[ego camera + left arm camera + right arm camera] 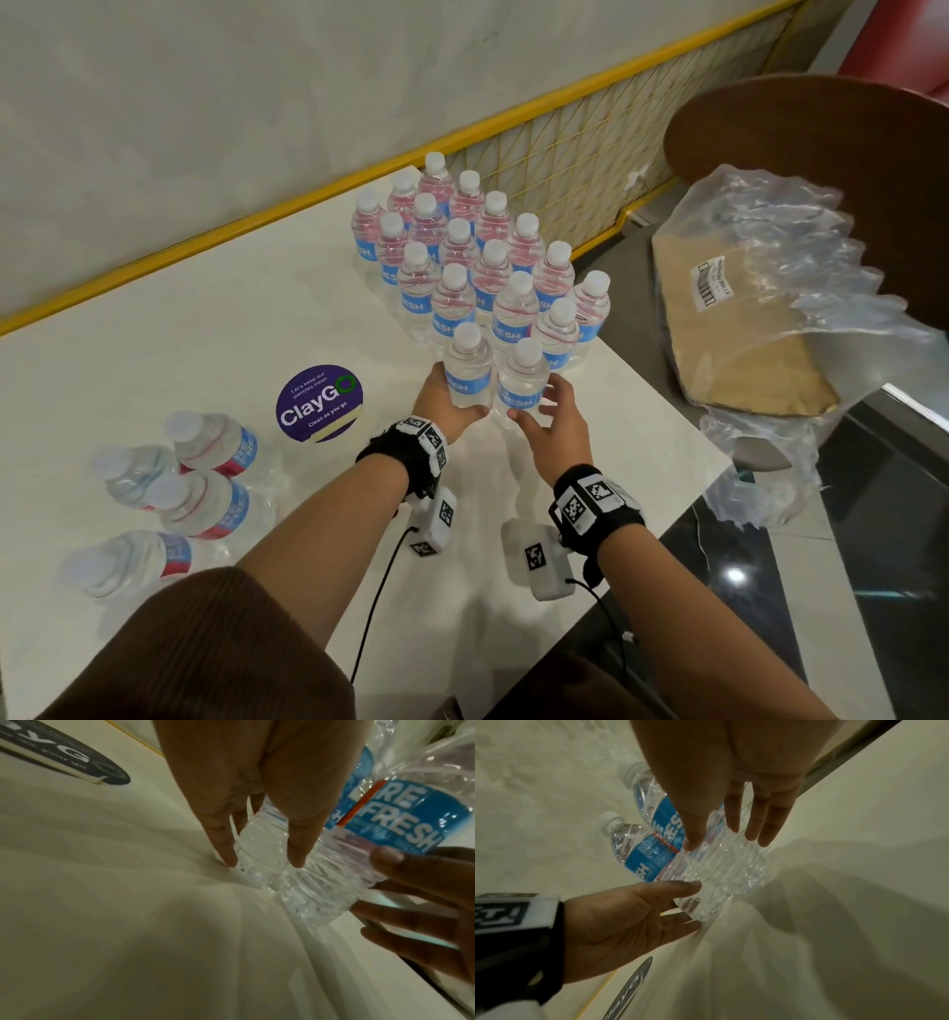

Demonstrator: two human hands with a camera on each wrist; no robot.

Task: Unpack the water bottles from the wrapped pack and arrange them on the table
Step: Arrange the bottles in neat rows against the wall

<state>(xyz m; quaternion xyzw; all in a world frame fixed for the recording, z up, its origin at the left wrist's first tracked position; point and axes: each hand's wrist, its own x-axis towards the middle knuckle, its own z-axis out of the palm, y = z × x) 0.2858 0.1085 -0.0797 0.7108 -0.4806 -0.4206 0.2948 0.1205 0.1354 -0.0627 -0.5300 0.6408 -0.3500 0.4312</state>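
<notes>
Several upright water bottles (482, 257) with blue labels stand packed together on the white table (205, 334). My left hand (454, 395) grips the lower body of the front left bottle (467, 367), which stands on the table; the left wrist view shows thumb and fingers (223, 850) on either side of that bottle (257, 860). My right hand (539, 406) has straight, spread fingers on either side of the front right bottle (524, 385) and lightly touches it. Several more bottles (205, 488) lie on their sides at the near left. The torn plastic wrap (801, 246) holds no bottles.
The wrap and its cardboard tray (719, 349) rest on a brown chair (821, 128) to the right, off the table. A purple ClayGO sticker (318, 403) is left of my hands. The table's right edge (667, 406) runs close to the front bottles. A yellow rail (257, 221) borders the far side.
</notes>
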